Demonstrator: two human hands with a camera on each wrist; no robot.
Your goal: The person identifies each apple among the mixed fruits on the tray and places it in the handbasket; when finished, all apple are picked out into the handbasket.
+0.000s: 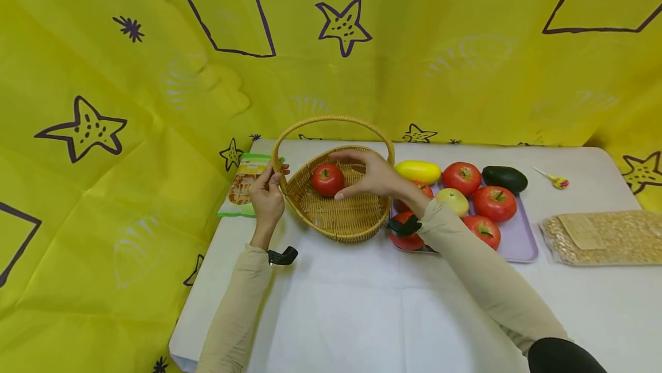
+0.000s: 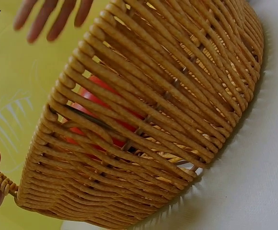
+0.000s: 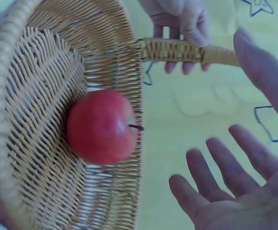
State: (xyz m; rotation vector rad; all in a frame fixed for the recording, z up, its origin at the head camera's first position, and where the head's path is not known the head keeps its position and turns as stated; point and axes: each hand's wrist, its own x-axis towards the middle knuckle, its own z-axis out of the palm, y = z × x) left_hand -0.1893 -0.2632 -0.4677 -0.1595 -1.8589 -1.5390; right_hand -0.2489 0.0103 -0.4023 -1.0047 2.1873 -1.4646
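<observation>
A woven wicker basket (image 1: 346,229) with a tall arched handle stands on the white table. One red apple (image 1: 328,180) lies inside it, towards the left; in the left wrist view the apple (image 2: 105,112) shows through the weave. At the left end of the handle, my left hand (image 1: 268,197) grips the wicker between thumb and fingers. My right hand (image 1: 373,175) is over the basket's right half, thumb and fingers spread apart. Nothing is between them, and the right wrist view shows the apple (image 3: 102,127) apart from the fingers.
Right of the basket, a lilac tray (image 1: 528,241) bears several red apples (image 1: 494,204), a yellow-green fruit (image 1: 452,202), a yellow oblong fruit (image 1: 420,172) and a dark green avocado (image 1: 504,179). Farther right lie a lollipop (image 1: 559,181) and a bag of grain (image 1: 605,238). A food packet (image 1: 242,186) lies left.
</observation>
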